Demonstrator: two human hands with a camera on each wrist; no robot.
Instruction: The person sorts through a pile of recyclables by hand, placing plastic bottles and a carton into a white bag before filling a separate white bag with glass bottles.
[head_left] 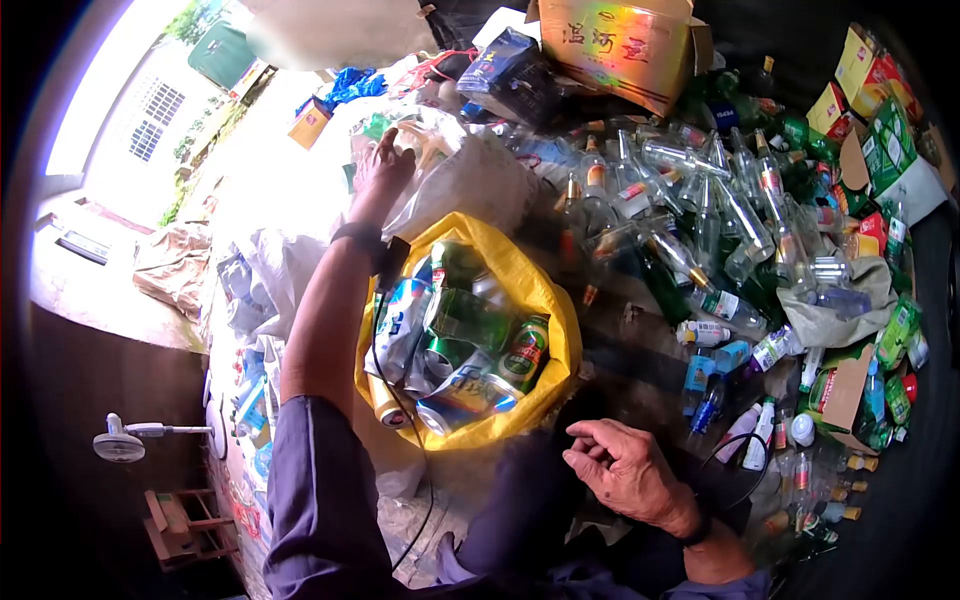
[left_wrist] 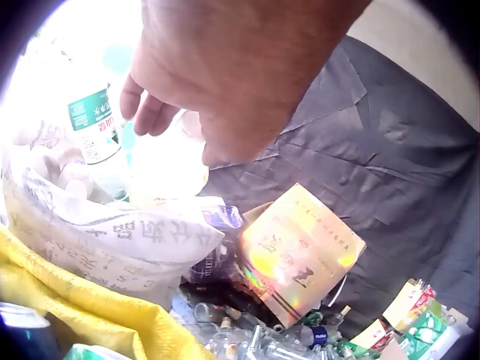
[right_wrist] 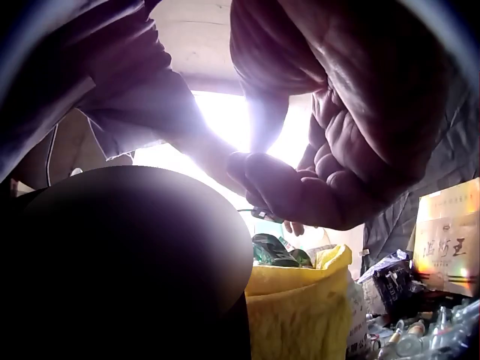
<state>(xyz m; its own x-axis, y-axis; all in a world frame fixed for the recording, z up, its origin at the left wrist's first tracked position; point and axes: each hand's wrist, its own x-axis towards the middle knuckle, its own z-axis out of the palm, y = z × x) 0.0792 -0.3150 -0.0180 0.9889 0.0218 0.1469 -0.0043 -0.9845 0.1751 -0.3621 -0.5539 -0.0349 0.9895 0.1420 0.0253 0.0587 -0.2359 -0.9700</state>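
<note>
My left hand [head_left: 385, 165] reaches out over a white woven sack [head_left: 485, 185], fingers spread a little and bent downward. In the left wrist view, a clear plastic bottle with a green and white label [left_wrist: 91, 120] stands out of that sack beside the fingertips; nothing shows in the hand. My right hand [head_left: 630, 470] hovers near my knee, its fingers loosely curled and holding nothing. Between the arms stands a yellow woven sack [head_left: 562, 340], filled with drink cans such as a blue and yellow one [head_left: 465, 395] and a green one [head_left: 525, 352].
To the right spreads a heap of glass bottles [head_left: 710, 210], with plastic bottles [head_left: 735, 350] nearer me. A shiny gold carton [head_left: 615, 50] stands at the back beside a dark plastic bag [head_left: 512, 75]. A white fan [head_left: 120, 440] and a wooden stool [head_left: 185, 525] are at left.
</note>
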